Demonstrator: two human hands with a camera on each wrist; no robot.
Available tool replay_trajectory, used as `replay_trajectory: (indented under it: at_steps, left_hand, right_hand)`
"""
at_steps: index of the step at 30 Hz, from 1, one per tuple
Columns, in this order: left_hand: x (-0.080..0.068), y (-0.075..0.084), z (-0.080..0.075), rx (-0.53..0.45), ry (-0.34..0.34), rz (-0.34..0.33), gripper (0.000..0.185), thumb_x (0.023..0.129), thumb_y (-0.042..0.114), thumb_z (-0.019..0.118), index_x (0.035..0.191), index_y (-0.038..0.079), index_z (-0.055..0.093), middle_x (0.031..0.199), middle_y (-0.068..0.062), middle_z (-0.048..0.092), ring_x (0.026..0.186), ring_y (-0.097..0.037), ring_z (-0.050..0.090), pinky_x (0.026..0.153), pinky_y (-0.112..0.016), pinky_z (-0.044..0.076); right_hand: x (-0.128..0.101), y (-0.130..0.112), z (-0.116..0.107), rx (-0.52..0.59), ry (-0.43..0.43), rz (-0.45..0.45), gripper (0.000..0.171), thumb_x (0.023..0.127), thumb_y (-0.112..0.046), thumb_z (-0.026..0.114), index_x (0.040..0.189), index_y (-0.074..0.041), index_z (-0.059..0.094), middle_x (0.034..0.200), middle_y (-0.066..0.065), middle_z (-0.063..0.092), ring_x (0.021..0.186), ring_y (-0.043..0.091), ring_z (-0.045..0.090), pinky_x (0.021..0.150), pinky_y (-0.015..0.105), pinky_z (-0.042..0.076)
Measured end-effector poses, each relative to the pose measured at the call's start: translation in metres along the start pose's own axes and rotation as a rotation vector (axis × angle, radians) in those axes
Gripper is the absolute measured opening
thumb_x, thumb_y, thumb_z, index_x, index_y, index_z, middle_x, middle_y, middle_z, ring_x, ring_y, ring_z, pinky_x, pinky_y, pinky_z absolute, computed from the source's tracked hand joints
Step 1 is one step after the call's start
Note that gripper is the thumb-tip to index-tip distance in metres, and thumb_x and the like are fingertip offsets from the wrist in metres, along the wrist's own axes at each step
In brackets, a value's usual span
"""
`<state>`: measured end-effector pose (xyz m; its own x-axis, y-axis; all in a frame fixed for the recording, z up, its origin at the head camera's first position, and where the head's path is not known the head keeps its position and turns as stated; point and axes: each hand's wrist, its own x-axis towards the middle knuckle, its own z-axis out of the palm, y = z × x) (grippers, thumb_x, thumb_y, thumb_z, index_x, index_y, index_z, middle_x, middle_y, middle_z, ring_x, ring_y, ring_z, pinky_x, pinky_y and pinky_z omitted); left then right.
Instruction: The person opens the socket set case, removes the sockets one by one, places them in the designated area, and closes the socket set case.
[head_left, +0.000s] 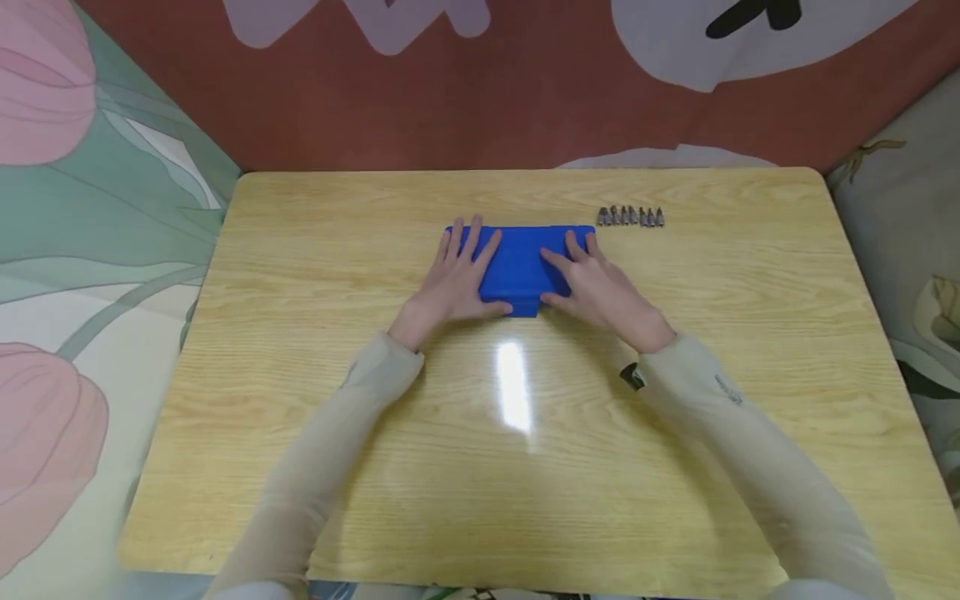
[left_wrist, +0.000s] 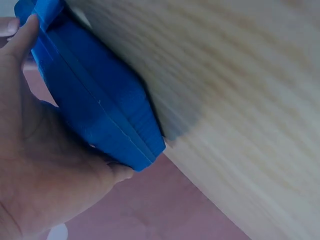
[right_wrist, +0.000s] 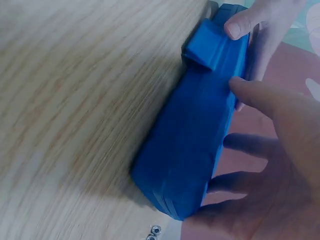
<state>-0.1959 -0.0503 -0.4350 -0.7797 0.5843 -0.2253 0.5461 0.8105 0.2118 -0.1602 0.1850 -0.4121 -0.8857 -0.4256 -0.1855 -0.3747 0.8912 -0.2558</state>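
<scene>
A blue plastic case (head_left: 517, 262) lies flat on the wooden table with its lid down. Its front latch (head_left: 522, 309) faces the person, and the right wrist view shows the latch (right_wrist: 206, 45) sticking out from the side. Spread over the case's left part is my left hand (head_left: 453, 279), fingers straight on the lid and thumb by the front edge near the latch. On the right part my right hand (head_left: 597, 287) rests with fingers apart, its thumb (right_wrist: 245, 92) touching the front edge beside the latch. Neither hand curls round the case.
Several small pointed metal pieces (head_left: 630, 217) stand in a row behind and right of the case. The wooden table (head_left: 480, 500) has its far edge against a reddish wall (head_left: 450, 100). Patterned fabric (head_left: 142, 275) hangs at the left side.
</scene>
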Motion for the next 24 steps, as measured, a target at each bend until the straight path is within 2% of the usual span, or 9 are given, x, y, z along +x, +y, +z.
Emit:
replay_trajectory:
  at_steps: [4,11,17,24]
  left_hand:
    - [0.007,0.0,-0.001,0.008,-0.004,-0.024,0.116,0.076,0.074,0.06,0.156,0.012,0.003,0.159,-0.02,-0.011,0.143,-0.041,-0.014,0.115,-0.052,-0.006]
    - [0.02,0.009,-0.005,0.086,-0.001,-0.056,0.125,0.071,0.075,0.065,0.155,0.005,0.005,0.156,-0.03,-0.005,0.14,-0.051,-0.007,0.112,-0.062,0.001]
    - [0.026,0.014,-0.004,0.148,0.013,-0.066,0.126,0.069,0.075,0.067,0.154,0.002,0.01,0.154,-0.035,0.002,0.138,-0.056,0.001,0.109,-0.066,0.009]
    - [0.026,0.012,-0.004,0.216,0.04,-0.063,0.122,0.069,0.075,0.066,0.154,0.002,0.016,0.152,-0.036,0.01,0.137,-0.057,0.009,0.108,-0.067,0.017]
  right_hand:
    - [0.007,0.0,0.003,-0.019,-0.017,0.026,0.081,0.088,-0.045,0.069,0.149,-0.005,0.035,0.149,0.039,0.015,0.133,0.061,0.011,0.104,0.064,0.027]
    - [0.02,0.0,0.005,0.019,0.027,0.034,0.084,0.082,-0.039,0.077,0.145,0.002,0.038,0.152,0.036,0.012,0.137,0.056,0.011,0.106,0.066,0.02]
    - [0.025,-0.003,0.004,-0.081,-0.001,0.03,0.091,0.078,-0.043,0.079,0.14,0.007,0.034,0.148,0.04,0.018,0.133,0.061,0.016,0.102,0.07,0.024]
    - [0.028,-0.008,0.007,-0.162,0.006,0.02,0.09,0.079,-0.045,0.078,0.137,0.007,0.034,0.144,0.043,0.023,0.13,0.063,0.022,0.098,0.072,0.029]
